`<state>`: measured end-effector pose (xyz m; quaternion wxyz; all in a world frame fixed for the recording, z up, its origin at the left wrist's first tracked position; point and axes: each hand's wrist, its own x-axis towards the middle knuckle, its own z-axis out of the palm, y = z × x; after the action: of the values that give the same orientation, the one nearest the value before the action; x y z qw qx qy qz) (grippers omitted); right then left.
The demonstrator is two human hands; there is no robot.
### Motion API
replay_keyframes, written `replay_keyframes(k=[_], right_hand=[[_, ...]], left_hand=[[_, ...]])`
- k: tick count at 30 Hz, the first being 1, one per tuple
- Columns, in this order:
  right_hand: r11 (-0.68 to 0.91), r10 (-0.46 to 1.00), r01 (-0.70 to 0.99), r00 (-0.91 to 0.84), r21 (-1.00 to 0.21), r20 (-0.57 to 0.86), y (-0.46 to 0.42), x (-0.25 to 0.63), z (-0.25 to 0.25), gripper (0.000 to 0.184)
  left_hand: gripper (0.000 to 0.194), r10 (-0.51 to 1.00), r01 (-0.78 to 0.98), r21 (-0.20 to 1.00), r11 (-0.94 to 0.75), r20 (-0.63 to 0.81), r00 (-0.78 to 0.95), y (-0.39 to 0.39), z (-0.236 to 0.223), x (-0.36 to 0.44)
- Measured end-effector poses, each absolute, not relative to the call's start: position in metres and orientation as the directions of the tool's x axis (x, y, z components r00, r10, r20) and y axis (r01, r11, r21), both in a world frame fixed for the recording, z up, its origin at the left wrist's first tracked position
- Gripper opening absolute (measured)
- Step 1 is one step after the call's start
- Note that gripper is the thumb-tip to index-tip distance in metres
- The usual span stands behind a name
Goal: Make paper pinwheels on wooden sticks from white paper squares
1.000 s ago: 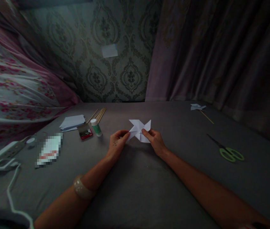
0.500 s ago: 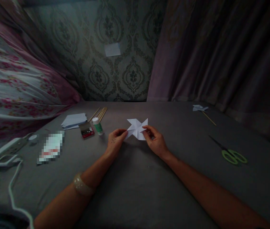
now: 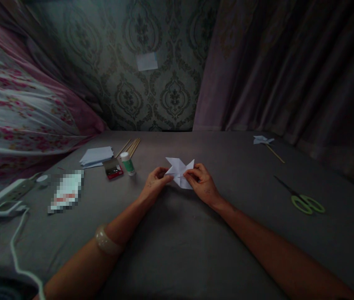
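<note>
Shifts right hand (image 3: 204, 184) toward centre of white folded-paper pinwheel (image 3: 175, 167), pinching paper in that grip; pinches left edge with left hand (image 3: 154, 183). Holds pinwheel over grey cloth-covered table (image 3: 177, 237). Has folded points formed; shows no attached wooden stick.

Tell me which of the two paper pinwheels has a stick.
The far right pinwheel, with a stick extending from it. The held pinwheel, between the left hand and right hand, shows none.

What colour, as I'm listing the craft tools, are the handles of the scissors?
The scissor handles are yellowish green, seen best in the head view.
</note>
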<state>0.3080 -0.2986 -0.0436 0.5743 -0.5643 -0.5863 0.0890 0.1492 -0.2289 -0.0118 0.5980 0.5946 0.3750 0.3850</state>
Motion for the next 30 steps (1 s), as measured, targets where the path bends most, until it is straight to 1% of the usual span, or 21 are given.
replay_keyframes(k=[5, 9, 14, 20, 30], right_hand=[[0.376, 0.793, 0.53, 0.24, -0.76, 0.56, -0.3, 0.306, -0.043, 0.02], [0.371, 0.807, 0.533, 0.221, -0.761, 0.548, -0.301, 0.307, -0.042, 0.017], [0.37, 0.802, 0.548, 0.22, -0.751, 0.556, -0.3, 0.307, -0.042, 0.016], [0.364, 0.782, 0.556, 0.253, -0.747, 0.57, -0.3, 0.304, -0.041, 0.012], [0.335, 0.755, 0.584, 0.303, -0.74, 0.581, -0.299, 0.303, -0.043, 0.011]], left_hand=[[0.04, 0.868, -0.048, 0.991, 0.125, -0.086, 0.489, -0.229, -0.014, 0.149], [0.036, 0.838, -0.071, 0.975, 0.211, -0.143, 0.527, -0.228, -0.018, 0.148], [0.031, 0.801, -0.058, 0.963, 0.263, -0.185, 0.57, -0.228, -0.02, 0.149], [0.031, 0.782, -0.077, 0.955, 0.286, -0.186, 0.595, -0.228, -0.023, 0.149], [0.03, 0.789, -0.056, 0.97, 0.235, -0.156, 0.594, -0.232, -0.021, 0.152]])
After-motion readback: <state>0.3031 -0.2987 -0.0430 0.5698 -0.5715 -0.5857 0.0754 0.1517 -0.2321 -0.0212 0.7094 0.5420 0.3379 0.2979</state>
